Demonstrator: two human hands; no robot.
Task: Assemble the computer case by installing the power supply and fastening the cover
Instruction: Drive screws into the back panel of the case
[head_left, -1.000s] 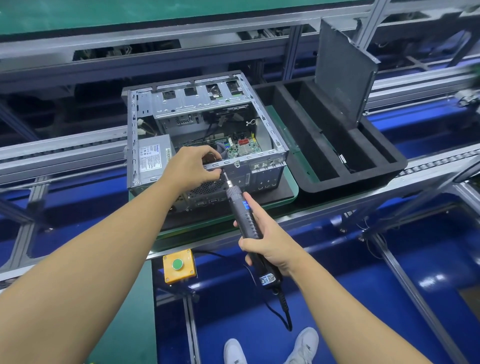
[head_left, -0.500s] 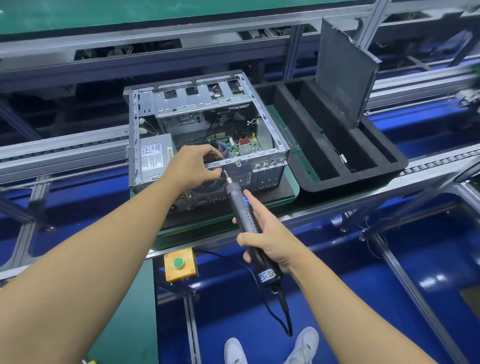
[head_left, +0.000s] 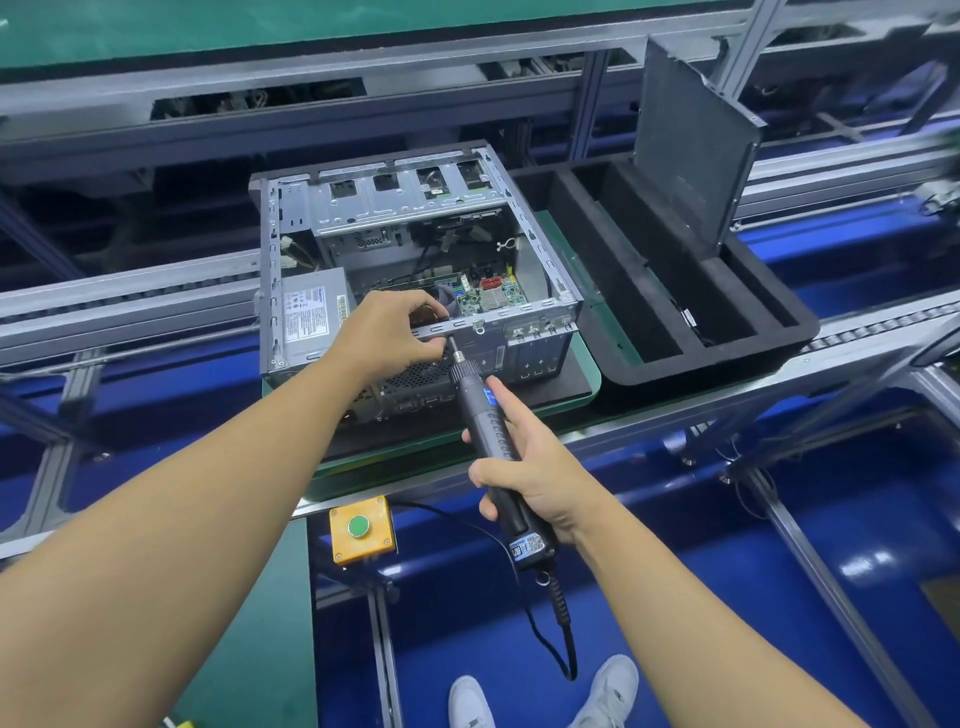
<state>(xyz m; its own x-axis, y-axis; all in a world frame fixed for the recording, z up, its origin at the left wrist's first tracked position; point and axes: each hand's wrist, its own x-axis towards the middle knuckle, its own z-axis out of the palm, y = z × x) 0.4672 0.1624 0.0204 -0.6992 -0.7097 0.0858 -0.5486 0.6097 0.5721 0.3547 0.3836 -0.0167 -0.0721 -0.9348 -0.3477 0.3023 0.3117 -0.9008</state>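
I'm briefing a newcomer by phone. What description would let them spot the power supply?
Find the open metal case. Inside, at its left wall, just left of the left hand, sits the power supply: a plain grey box with a white printed label, unlike the green circuit board nearby.

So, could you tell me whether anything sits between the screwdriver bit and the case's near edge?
Nothing visible does: the electric screwdriver bit reaches the computer case edge, with the left hand gripping that edge just beside it.
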